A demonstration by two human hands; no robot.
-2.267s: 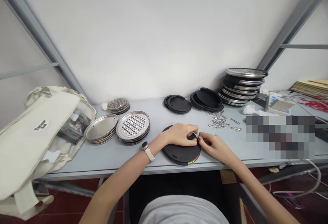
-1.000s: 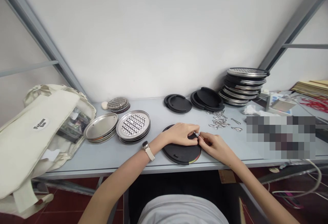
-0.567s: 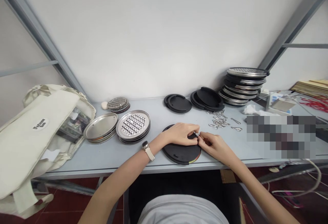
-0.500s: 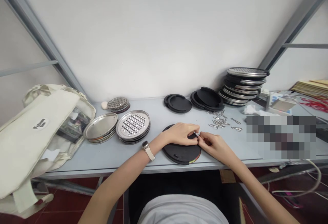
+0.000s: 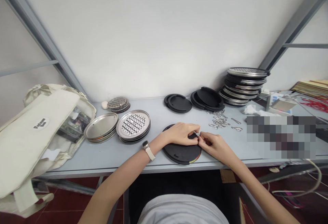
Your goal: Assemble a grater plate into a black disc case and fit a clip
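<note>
Tabletop [image 5: 89, 155]: flat disc [image 5: 183, 152], coloured edge [image 5: 197, 158] near-right

Small watch [image 5: 145, 144] on the left wrist [image 5: 155, 146], looks like a silvery case with a darkish face, on a cream strap [image 5: 149, 154]. Top's [image 5: 181, 211] a pale grey, pretty plain, kinda creased. Forearms [image 5: 122, 176] are bare, left hand [image 5: 182, 134] and right hand [image 5: 212, 144] too.

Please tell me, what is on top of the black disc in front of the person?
The left hand lies across the black disc, and the right hand is at its right edge. Its near part is visible; what lies beneath the left hand is covered.
</note>
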